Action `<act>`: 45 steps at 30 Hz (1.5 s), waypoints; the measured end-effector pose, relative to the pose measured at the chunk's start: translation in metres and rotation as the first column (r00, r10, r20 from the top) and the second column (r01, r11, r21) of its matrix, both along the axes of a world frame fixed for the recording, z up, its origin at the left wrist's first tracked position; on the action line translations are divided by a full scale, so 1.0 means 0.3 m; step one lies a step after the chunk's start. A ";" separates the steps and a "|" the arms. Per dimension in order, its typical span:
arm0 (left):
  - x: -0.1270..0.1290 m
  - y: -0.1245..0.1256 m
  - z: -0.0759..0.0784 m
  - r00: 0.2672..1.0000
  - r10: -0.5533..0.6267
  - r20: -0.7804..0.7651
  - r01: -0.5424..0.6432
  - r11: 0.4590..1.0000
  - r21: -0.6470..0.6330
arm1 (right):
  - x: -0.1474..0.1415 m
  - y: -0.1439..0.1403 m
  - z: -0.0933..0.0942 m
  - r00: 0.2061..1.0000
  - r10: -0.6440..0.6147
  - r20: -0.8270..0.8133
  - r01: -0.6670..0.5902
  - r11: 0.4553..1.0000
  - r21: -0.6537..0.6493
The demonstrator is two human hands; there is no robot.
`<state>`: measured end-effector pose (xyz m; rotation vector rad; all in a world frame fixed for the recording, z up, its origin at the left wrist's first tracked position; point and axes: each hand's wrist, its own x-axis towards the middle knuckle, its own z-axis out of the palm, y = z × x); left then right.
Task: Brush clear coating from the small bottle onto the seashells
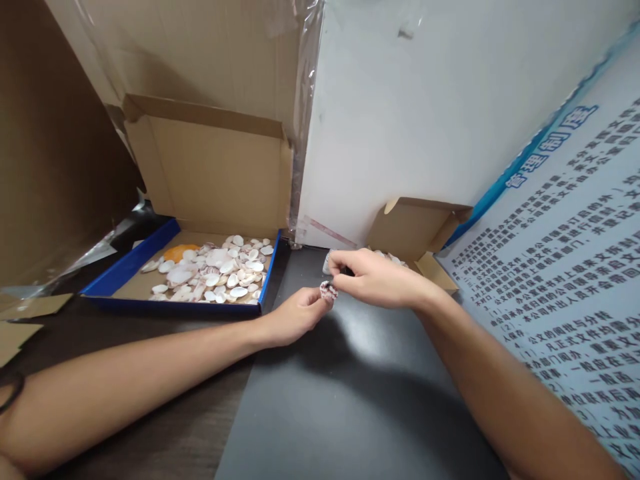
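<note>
Both forearms are crossing the dark table (350, 400). I am pinching a speckled shell (329, 291) in left hand (295, 317) fingers; right hand (370, 277) fingers are closing on a small dark piece beside it. Steadying the shell against slipping seems advisable. Blue tray of shells (125, 270) is sitting left.

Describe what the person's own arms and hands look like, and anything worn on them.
Both forearms are bare, with no sleeves in view. The left hand and right hand wear no gloves, and no rings or watch show. A thin dark band loops around the left arm near the frame's lower left edge. The fingernails look short and unpainted.
</note>
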<state>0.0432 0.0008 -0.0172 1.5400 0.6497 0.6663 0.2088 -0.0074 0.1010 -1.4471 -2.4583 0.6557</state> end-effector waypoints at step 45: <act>0.010 0.014 0.029 0.983 0.110 0.147 -0.052 0.936 -0.347 | 0.041 0.029 0.012 0.999 -0.006 -0.036 0.004 0.997 -0.073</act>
